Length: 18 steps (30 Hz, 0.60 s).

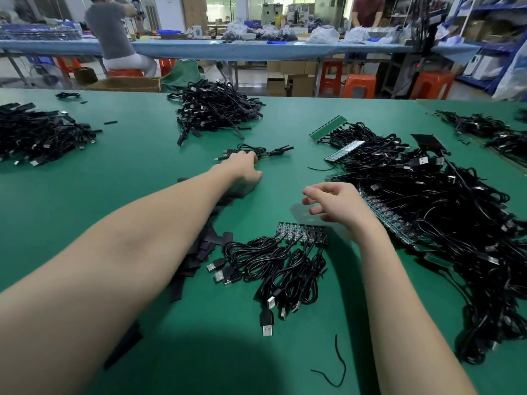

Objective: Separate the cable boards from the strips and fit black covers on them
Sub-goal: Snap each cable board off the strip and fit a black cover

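Seven or so small circuit boards joined in one short green strip (301, 233) lie on the green table mat (142, 155) near the middle of the view, each with a thin black cable; these looped black cables with silver USB plugs (282, 269) fan out from the strip toward the viewer. Just left of the cables, partly hidden under the left forearm, lies a scatter of flat black rectangular covers (199, 252). The right hand (336, 203) hovers just above and beyond the strip, fingers loosely spread and curved, holding nothing. The left hand (242, 172) reaches farther across the mat, knuckles up, its fingertips touching a single finished black cable (262, 151) that lies by itself; whether the fingers actually grip it cannot be told from this angle. To the right, a large tangled heap of black cables still attached to long green board strips (427, 201) fills that side of the table. Beyond the left hand sits a rounded pile of separated black cables (216, 109), and another similar pile (37, 135) lies at the far left. A loose bit of black cord (339, 363) lies near the front edge. In the background, orange plastic stools (359, 85) stand by a long blue-covered workbench (256, 49), where a person in a grey top (108, 29) sits facing away.
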Each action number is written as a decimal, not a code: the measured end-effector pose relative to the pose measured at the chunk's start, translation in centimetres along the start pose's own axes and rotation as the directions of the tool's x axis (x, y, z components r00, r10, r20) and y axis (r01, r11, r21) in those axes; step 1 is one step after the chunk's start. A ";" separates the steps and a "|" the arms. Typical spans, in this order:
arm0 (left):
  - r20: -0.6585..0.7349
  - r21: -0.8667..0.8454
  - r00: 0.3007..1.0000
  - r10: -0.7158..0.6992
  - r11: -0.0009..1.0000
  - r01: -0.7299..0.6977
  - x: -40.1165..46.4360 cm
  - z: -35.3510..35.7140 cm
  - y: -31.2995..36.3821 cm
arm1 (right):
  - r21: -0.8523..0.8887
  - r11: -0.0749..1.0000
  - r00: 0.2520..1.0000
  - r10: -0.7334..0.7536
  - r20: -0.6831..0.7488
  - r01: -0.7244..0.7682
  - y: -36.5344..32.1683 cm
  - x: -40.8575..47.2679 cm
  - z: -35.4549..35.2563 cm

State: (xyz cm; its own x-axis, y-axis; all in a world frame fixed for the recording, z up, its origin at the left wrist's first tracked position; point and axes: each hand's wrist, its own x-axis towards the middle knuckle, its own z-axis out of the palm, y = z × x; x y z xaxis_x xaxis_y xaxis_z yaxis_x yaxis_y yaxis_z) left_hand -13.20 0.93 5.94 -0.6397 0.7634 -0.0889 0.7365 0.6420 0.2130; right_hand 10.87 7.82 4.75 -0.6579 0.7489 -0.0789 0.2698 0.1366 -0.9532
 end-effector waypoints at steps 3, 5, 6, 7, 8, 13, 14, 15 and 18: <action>-0.092 -0.180 0.996 0.011 0.983 -0.027 -1.4 -0.3 1.5 | -0.464 0.884 0.998 0.061 -0.005 -0.056 -0.4 0.2 -1.5; -0.144 -0.333 0.989 0.022 0.940 -0.069 -3.4 -0.2 2.7 | -0.597 0.796 0.991 0.132 0.003 -0.105 -0.6 0.3 -2.3; -0.144 -0.392 0.989 0.034 0.916 -0.089 -4.6 0.2 3.4 | -0.600 0.788 0.985 0.173 0.004 -0.135 -0.8 0.3 -2.5; -0.137 -0.438 0.989 0.053 0.892 -0.109 -5.8 0.7 4.1 | -0.583 0.794 0.976 0.219 0.007 -0.174 -0.9 0.3 -2.6; -0.131 -0.469 0.989 0.073 0.874 -0.127 -7.0 1.5 4.8 | -0.557 0.803 0.964 0.265 0.013 -0.214 -1.1 0.2 -2.5; -0.189 -0.493 0.977 0.095 0.851 -0.178 -11.0 6.4 8.0 | -0.354 0.881 0.936 0.350 0.038 -0.314 -1.4 -0.2 -1.2; -0.227 -0.490 0.969 0.093 0.850 -0.196 -11.3 7.1 8.1 | -0.279 0.906 0.939 0.343 0.041 -0.318 -1.3 -0.3 -1.2; -0.268 -0.490 0.959 0.091 0.844 -0.217 -11.5 7.5 8.2 | -0.209 0.925 0.940 0.335 0.055 -0.317 -1.1 -0.3 -1.2; -0.328 -0.516 0.942 0.068 0.823 -0.238 -11.7 7.5 8.0 | -0.096 0.951 0.950 0.301 0.087 -0.292 -0.3 -0.6 -1.4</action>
State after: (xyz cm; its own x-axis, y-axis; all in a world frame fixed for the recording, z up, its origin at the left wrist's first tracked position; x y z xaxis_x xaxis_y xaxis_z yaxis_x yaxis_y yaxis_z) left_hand 1.87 -2.32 1.35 -0.6251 0.7395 0.2496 0.6455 0.3100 0.6981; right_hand 12.15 8.25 5.44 -0.6046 0.6963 -0.3868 0.5169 -0.0265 -0.8556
